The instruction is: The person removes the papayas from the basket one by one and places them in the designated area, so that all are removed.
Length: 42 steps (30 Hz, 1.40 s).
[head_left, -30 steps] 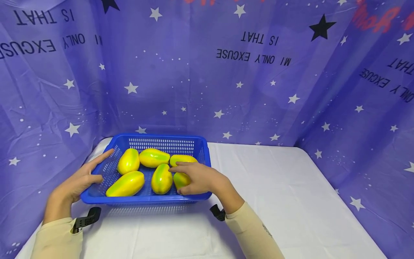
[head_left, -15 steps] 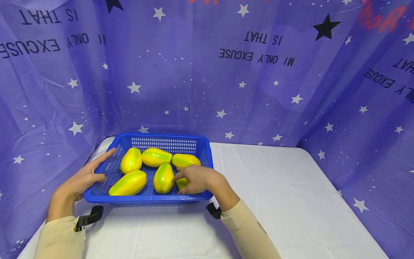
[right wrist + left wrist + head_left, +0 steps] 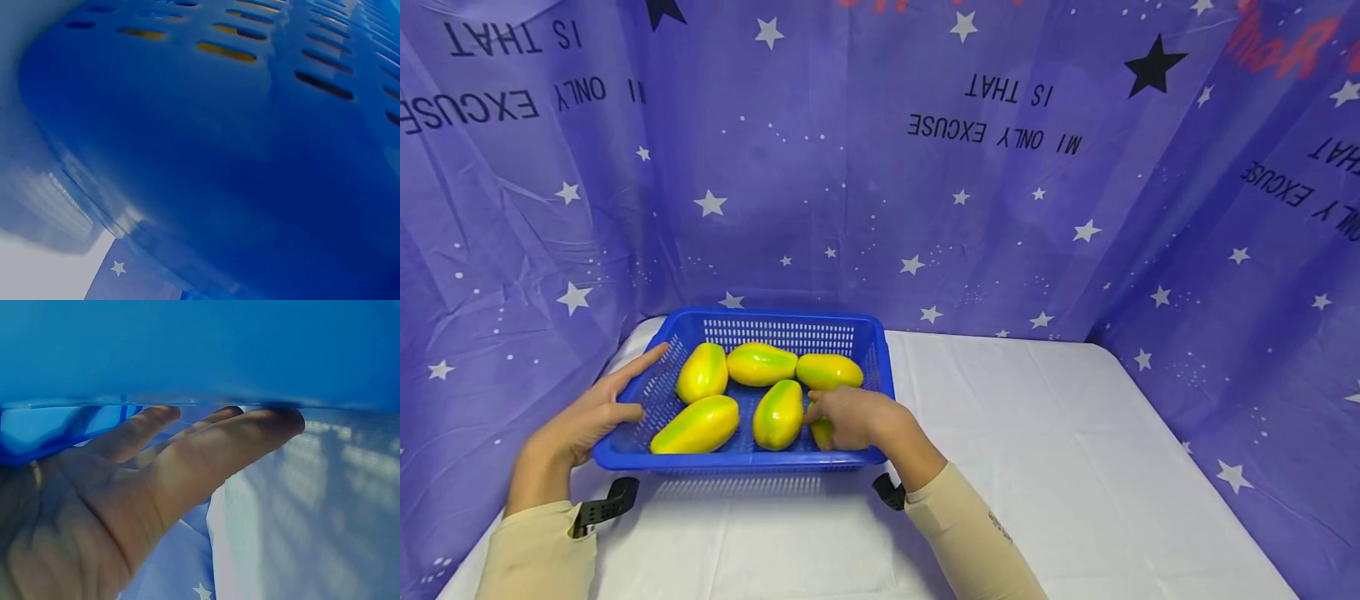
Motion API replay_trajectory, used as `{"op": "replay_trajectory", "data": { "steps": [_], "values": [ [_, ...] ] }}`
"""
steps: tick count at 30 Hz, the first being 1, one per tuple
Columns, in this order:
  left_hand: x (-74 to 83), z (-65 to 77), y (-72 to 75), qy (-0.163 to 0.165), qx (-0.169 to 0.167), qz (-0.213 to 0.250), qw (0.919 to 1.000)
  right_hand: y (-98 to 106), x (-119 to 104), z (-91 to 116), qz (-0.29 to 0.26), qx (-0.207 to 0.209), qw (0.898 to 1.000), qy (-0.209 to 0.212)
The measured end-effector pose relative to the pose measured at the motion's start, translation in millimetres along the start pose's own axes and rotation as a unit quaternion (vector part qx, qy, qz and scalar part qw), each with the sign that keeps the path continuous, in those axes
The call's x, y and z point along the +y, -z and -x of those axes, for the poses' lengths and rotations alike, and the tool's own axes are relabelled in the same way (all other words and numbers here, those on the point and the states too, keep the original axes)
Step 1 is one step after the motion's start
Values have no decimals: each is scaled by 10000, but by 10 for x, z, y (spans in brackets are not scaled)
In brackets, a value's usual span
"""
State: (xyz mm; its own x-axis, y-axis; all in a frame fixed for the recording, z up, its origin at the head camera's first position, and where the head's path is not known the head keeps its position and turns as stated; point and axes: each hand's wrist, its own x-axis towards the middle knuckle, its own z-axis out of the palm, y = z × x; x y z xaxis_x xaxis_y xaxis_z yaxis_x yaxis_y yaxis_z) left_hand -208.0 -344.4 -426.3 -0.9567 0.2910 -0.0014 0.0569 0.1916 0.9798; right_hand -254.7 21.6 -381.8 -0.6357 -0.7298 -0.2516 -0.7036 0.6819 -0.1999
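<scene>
A blue plastic basket with slotted walls holds several glossy yellow-green papayas. My left hand grips its left side, thumb over the rim and other fingers along and beneath it. The left wrist view shows those fingers under the blue plastic. In the basket's front right corner, my right hand grips a papaya from above, mostly covering it. Just left of those fingertips lies another papaya. The basket wall fills the right wrist view and hides the right hand there.
A white cloth covers the table under the basket and to its right. Purple curtains with stars and lettering rise behind and along both sides. A black wrist mount sticks out near the basket's front left corner.
My right hand has moved down and slightly inward over the front right papaya, its fingers drawing in around it. The back right papaya is now uncovered. My left hand keeps its place on the basket.
</scene>
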Motion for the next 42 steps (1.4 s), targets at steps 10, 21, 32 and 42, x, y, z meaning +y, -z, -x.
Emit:
{"op": "replay_trajectory", "data": {
  "steps": [10, 21, 32, 42],
  "values": [
    [7, -26, -11, 13, -60, 95, 9999, 144, 98, 165, -56, 488, 9987, 140],
    [-2, -17, 27, -50, 57, -266, 9996, 352, 177, 378, 125, 1375, 9898, 344],
    [5, 2, 50, -157, 1, -288, 9995, 408, 309, 585, 250, 2196, 9745, 383],
    [-9, 4, 10, -102, -71, -36, 9999, 352, 434, 765, 237, 2783, 9601, 138]
  ]
}}
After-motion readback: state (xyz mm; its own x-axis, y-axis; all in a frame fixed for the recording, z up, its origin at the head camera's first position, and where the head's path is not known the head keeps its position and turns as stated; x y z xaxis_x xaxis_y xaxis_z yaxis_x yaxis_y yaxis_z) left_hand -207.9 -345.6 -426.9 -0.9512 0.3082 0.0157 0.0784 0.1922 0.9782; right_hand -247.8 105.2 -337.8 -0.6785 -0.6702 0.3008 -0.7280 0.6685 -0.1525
